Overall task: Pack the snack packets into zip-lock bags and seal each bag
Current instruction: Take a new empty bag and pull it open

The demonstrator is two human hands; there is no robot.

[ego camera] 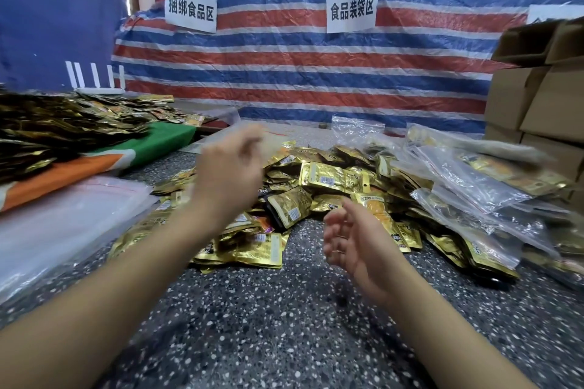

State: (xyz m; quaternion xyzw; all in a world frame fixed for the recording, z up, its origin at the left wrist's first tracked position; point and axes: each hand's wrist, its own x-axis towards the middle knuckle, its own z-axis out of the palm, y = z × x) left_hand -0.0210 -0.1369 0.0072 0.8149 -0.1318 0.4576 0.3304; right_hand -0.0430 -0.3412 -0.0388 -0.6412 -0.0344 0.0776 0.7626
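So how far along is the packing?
Done: filled bags are stacked at right. In hand: nothing; left hand and right hand hover empty over the loose packets. Left: that heap, another pile at left, and unused bags.

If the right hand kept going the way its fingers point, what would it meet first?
Probably the pile of gold snack packets: the right hand hangs open, fingers aimed forward-left at its near edge. Depth is unclear.
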